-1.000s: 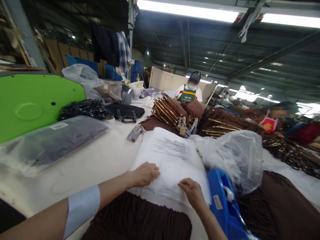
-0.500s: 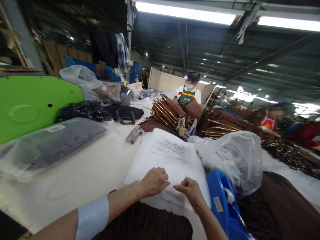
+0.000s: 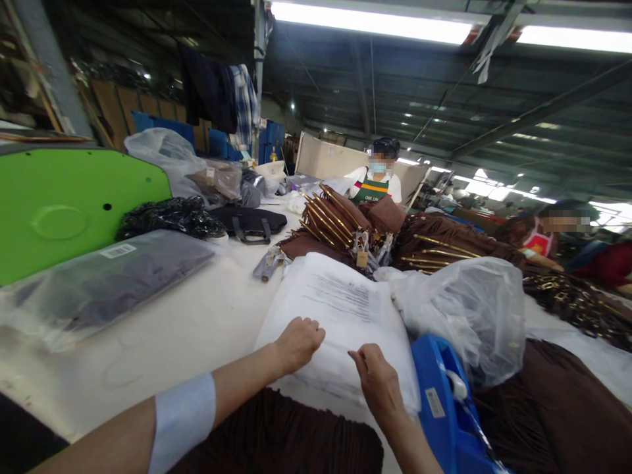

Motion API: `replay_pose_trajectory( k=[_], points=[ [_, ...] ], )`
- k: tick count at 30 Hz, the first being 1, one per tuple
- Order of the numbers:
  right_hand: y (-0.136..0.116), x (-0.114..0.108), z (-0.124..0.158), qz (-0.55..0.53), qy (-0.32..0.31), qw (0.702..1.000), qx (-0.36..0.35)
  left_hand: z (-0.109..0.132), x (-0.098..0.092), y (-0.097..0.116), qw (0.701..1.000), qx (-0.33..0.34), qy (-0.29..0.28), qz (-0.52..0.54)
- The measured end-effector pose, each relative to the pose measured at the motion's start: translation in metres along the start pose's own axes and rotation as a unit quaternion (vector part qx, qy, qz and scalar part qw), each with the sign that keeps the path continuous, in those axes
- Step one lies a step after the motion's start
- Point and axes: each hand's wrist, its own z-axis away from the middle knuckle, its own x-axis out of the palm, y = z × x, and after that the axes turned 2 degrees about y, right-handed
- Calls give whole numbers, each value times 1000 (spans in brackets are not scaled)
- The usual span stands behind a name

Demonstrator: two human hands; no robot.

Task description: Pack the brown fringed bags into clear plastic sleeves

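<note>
White plastic bag stack (image 3: 345, 322), dark printed text, flat on table (image 3: 207, 313)

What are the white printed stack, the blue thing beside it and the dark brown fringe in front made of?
White stack: perhaps thin frosted plastic, given its milky, softly creased layers; not certain. Blue thing: probably hard moulded plastic, with smooth curves and a slight sheen. Brown fringe: likely suede or suede-like fabric, its strips matte and limp; I can't tell which.

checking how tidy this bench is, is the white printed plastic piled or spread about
Piled: the white printed plastic lies in one stack, layered edges showing in front, left hand and right hand over its near part.
</note>
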Motion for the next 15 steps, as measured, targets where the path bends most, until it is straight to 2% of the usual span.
replay_pose_trajectory(
  k=[3,6,11,15],
  points=[
    [7,-5,6,40,-3,997,-61,13,-5,-17,1000,-30,2,-4],
    [21,-13,11,60,11,997,-45,28,-10,-39,997,-72,18,10],
    [41,-29,22,40,67,992,99,55,-15,-80,974,-200,83,70],
    [40,-31,27,-60,108,963,239,68,-15,-101,919,-330,122,180]
  ],
)
